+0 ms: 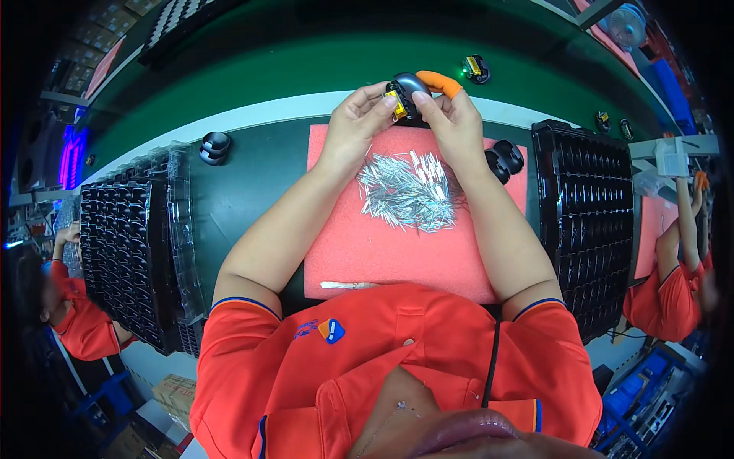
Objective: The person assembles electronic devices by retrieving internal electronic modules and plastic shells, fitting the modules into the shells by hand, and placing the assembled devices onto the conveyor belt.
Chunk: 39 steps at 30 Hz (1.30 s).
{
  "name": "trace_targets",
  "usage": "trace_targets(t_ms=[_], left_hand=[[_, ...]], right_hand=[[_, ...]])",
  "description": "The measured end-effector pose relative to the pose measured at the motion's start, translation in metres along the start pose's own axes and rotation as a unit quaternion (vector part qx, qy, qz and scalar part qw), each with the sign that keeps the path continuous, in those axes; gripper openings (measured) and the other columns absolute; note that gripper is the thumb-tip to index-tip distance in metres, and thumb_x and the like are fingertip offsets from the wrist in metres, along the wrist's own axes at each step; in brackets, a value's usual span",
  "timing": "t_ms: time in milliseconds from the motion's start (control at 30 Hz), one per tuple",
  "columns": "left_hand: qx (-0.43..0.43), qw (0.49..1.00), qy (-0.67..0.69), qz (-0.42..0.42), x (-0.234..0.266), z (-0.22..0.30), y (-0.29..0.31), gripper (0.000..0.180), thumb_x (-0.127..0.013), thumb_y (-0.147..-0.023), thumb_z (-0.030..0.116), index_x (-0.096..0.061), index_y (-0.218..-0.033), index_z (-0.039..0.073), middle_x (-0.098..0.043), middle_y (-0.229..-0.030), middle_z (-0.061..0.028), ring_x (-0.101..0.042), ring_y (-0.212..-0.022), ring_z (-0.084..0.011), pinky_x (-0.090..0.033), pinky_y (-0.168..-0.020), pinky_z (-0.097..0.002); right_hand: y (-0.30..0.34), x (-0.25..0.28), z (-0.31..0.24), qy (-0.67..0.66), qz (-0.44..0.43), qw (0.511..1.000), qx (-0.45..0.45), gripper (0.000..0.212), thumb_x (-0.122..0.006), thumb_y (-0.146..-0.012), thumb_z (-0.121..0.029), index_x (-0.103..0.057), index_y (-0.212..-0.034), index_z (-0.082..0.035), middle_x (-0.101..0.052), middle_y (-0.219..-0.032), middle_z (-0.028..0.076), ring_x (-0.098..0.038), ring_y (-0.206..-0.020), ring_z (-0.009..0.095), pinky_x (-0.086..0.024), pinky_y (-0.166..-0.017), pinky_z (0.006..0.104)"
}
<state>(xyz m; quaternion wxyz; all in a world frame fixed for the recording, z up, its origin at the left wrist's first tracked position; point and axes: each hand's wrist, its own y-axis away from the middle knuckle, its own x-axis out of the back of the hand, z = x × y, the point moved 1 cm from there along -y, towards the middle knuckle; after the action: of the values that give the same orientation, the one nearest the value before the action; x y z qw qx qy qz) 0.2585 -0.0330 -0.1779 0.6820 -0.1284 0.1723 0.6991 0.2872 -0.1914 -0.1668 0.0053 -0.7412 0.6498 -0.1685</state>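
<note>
Two-handed hold on a rounded, dark plastic device [414, 86] with a yellow component [396, 104].
The left grip [353, 118] pinches the yellow-component side; the right grip [457, 128], one finger in an orange rubber cover [442, 82], pinches the glossy shell. Below both grips, thin silver strips [409, 191] lie piled on a rectangular pink foam sheet [397, 268].

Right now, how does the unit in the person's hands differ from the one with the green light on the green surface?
The held unit is gripped by the left hand and the right hand; the lit unit lies untouched on the green surface. The lit unit shows a green glow, while none is visible on the held unit. Both are dark with a yellow part.
</note>
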Motion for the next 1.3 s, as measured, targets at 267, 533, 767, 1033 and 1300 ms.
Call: trace_targets(t_ms=[267, 533, 767, 1033, 1300], left_hand=[[-0.011, 1.000, 0.027, -0.011, 0.000, 0.002, 0.002, 0.043, -0.064, -0.090, 0.021, -0.052, -0.127, 0.001, -0.062, -0.111, -0.0071, -0.059, -0.097, -0.0108, -0.049, -0.087, -0.0260], [-0.014, 1.000, -0.015, -0.015, 0.008, 0.003, -0.008, 0.043, -0.059, -0.092, 0.017, -0.047, -0.130, -0.001, -0.062, -0.111, -0.0101, -0.061, -0.096, -0.0132, -0.051, -0.085, -0.0271], [-0.126, 0.951, -0.271, 0.080, 0.049, 0.034, -0.051, 0.060, -0.066, -0.087, 0.024, -0.039, -0.136, 0.002, -0.065, -0.105, -0.0147, -0.062, -0.089, -0.0142, -0.051, -0.077, -0.0257], [-0.240, 0.793, -0.532, 0.174, 0.090, 0.030, -0.092, 0.050, -0.067, -0.085, 0.030, -0.053, -0.125, 0.004, -0.067, -0.102, -0.0170, -0.066, -0.090, -0.0281, -0.052, -0.079, -0.0343], [-0.239, 0.818, -0.494, 0.171, 0.082, 0.028, -0.088, 0.041, -0.056, -0.091, 0.029, -0.055, -0.126, 0.007, -0.064, -0.114, -0.0149, -0.057, -0.111, -0.0318, -0.043, -0.096, -0.0379]], right_hand=[[-0.001, 0.000, -0.003, -0.013, -0.021, 0.998, -0.058, 0.037, -0.069, -0.086, -0.017, -0.056, -0.116, 0.000, -0.060, -0.080, 0.002, -0.051, -0.066, 0.005, -0.040, -0.060, 0.0187], [0.002, -0.001, -0.003, -0.107, -0.032, 0.991, -0.080, 0.036, -0.064, -0.089, -0.025, -0.059, -0.116, -0.002, -0.058, -0.082, 0.000, -0.050, -0.070, 0.006, -0.041, -0.064, 0.0202], [0.002, 0.003, 0.000, 0.121, -0.134, 0.983, -0.042, 0.030, -0.066, -0.086, -0.023, -0.062, -0.109, -0.004, -0.053, -0.081, 0.000, -0.046, -0.069, 0.007, -0.040, -0.065, 0.0214], [0.015, 0.000, -0.022, 0.241, -0.277, 0.923, 0.112, 0.024, -0.068, -0.079, -0.011, -0.063, -0.099, 0.000, -0.055, -0.089, 0.014, -0.057, -0.081, 0.027, -0.046, -0.074, 0.0337], [0.017, 0.002, -0.011, 0.301, -0.285, 0.906, 0.086, 0.023, -0.068, -0.079, -0.011, -0.064, -0.098, 0.001, -0.054, -0.089, 0.013, -0.057, -0.079, 0.024, -0.046, -0.074, 0.0319]])
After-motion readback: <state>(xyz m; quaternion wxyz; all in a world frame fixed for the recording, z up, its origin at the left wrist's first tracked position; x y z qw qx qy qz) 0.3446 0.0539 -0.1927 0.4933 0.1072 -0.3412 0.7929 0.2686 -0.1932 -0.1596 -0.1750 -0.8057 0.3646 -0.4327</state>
